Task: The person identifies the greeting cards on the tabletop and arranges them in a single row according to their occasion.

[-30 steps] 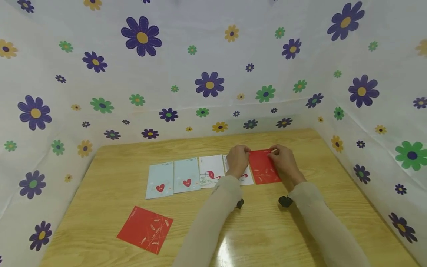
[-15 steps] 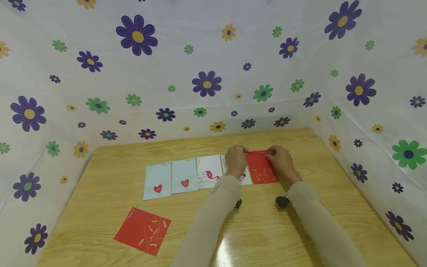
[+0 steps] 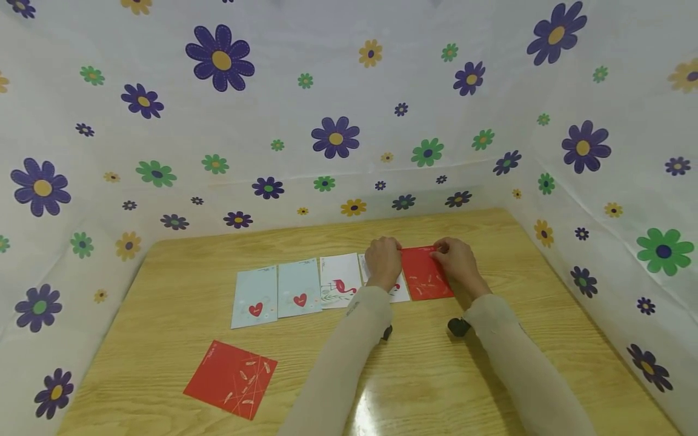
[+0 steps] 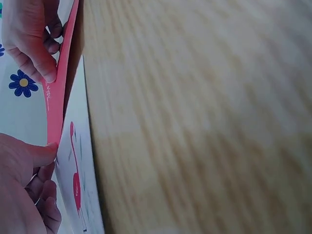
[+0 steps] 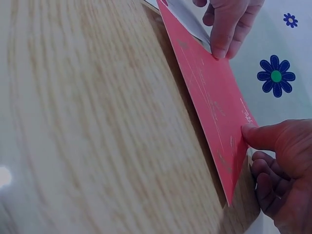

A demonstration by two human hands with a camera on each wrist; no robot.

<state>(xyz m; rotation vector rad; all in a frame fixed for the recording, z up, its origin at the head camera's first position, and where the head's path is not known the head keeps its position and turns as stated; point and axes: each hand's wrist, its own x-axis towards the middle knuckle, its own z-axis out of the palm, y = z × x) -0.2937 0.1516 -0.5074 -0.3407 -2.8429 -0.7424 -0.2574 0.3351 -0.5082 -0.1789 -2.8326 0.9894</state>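
Observation:
A red card [image 3: 427, 275] with pale feather-like prints lies at the right end of a row of cards. My left hand [image 3: 384, 261] pinches its upper left corner, thumb on the printed face. On the opposite side, my right hand [image 3: 458, 261] pinches the upper right edge, its thumb [image 5: 265, 136] pressed on the face and the other fingers curled. Seen from the right wrist, the card's near edge stands slightly off the table with a shadow below. A white flamingo card [image 4: 78, 161] sits partly under my left hand, beside the red card.
Leftward in the row come another flamingo card [image 3: 339, 278] and two pale blue heart cards [image 3: 299, 284]. A second red card [image 3: 231, 378] lies askew at the front left. Flower-patterned cloth [image 3: 294, 133] walls the wooden table [image 3: 163, 290] at the back and sides.
The head view has shifted a little, so everything slides slightly left in it. Both hands keep their hold on the red card, with no clear movement across the table.

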